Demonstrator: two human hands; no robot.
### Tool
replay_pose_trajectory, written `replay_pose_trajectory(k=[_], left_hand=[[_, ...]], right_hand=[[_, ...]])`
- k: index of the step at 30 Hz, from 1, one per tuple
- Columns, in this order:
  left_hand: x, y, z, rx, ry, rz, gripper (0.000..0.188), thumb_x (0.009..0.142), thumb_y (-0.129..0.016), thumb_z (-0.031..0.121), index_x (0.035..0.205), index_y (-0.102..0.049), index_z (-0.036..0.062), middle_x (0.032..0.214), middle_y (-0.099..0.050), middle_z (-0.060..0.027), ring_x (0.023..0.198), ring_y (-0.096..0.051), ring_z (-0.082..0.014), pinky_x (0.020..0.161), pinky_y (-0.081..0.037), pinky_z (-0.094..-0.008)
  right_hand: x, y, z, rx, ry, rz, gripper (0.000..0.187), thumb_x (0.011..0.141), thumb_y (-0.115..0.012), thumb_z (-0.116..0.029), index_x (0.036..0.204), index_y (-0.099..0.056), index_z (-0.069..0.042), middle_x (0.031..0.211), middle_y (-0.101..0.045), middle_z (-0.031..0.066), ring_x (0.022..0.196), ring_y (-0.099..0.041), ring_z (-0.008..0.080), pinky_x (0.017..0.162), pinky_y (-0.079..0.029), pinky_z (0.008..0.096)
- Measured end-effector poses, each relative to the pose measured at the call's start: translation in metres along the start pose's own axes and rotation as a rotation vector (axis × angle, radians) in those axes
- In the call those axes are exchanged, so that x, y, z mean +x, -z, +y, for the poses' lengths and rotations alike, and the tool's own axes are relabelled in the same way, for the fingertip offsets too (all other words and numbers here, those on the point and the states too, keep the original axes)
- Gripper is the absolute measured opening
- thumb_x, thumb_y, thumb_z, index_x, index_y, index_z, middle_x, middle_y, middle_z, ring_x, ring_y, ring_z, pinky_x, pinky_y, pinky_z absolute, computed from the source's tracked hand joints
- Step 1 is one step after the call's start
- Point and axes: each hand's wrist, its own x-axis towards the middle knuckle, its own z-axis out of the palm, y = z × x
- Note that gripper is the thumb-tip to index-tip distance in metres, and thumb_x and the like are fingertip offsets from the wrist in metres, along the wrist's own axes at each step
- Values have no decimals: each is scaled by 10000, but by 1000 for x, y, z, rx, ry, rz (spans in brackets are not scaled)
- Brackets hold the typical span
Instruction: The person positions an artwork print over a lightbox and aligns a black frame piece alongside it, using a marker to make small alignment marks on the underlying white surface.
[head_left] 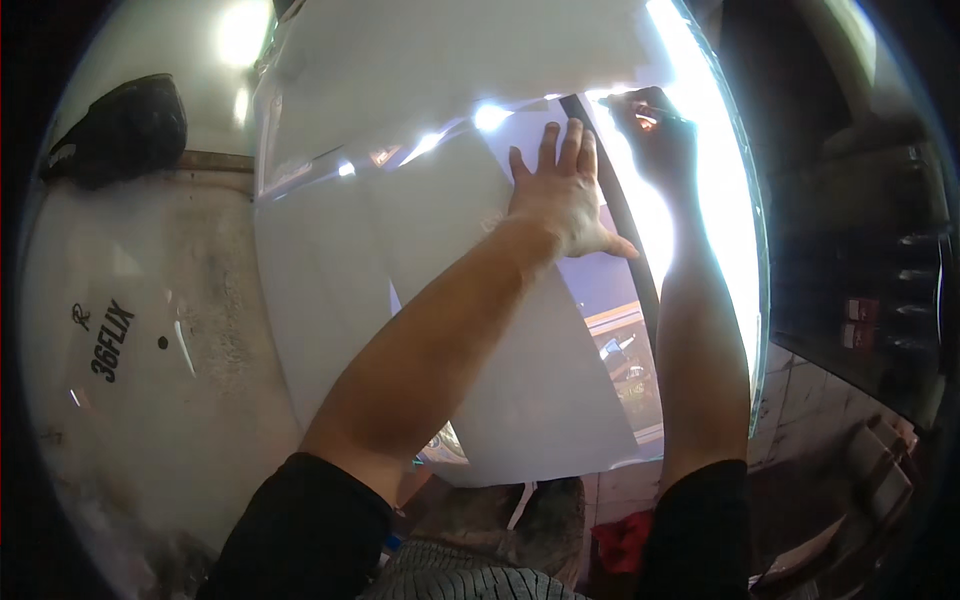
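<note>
My left hand (566,195) lies flat with its fingers spread over pale sheets, fingertips and thumb at a long dark straight strip (624,215). Beyond the strip's far end, my right hand (655,130) is closed in a pinch. Something thin seems to poke from its fingertips, but glare and shadow hide what it is. Under my left forearm lies a large whitish sheet (500,370). A lilac-toned band (595,275) shows between that sheet and the strip, with a printed picture (628,370) at its near end. Strong white light washes out the surface around my right forearm.
A glass-like edge (757,330) bounds the work surface on the right. At left stands a stained white panel (150,330) with a black object (130,125) on it. Dark shelving (860,290) is at far right, and a red cloth-like thing (622,540) lies below.
</note>
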Motion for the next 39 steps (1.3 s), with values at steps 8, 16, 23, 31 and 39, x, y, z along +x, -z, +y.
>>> replay_pose_trajectory(k=[8, 16, 23, 31, 39], left_hand=[[0, -2, -5, -33, -37, 20, 1477, 584, -732, 846, 1582, -55, -8, 1665, -55, -187, 1544, -17, -358, 1200, -117, -638], [4, -4, 0, -35, -45, -8, 1497, 559, -735, 854, 1585, -58, -1, 1665, -54, -185, 1543, -15, -364, 1198, -115, -645], [11, -24, -5, -53, -18, 57, 1529, 536, -806, 793, 1585, -9, 17, 1669, -44, -188, 1545, -4, -358, 1203, -85, -636], [8, -16, 0, -12, 31, 75, 1474, 580, -809, 762, 1589, -20, 33, 1668, -69, -168, 1548, -17, -315, 1232, -91, -566], [9, -13, 11, -15, 4, 73, 1453, 589, -821, 737, 1590, -30, 43, 1668, -75, -156, 1548, 10, -297, 1239, -89, -545]], right_hand=[[19, -26, 21, 61, -44, -13, 185, 874, -743, -203, 917, -700, -28, 830, -741, 96, 779, -734, 174, 699, -560, 300], [2, 2, 19, -144, 75, -100, 147, 888, -725, -170, 907, -682, -31, 792, -718, 68, 709, -690, 147, 675, -552, 286], [-95, 74, -17, -108, -320, -282, 215, 895, -731, -267, 944, -697, -60, 782, -716, 44, 704, -675, 109, 674, -523, 274], [-213, 162, -72, -199, -293, -315, 96, 877, -741, -116, 842, -683, -48, 639, -647, 39, 572, -611, 72, 497, -457, 240], [-315, 230, -107, -512, -259, -383, 101, 806, -739, -122, 830, -655, -71, 661, -644, 60, 573, -624, 231, 624, -467, 391]])
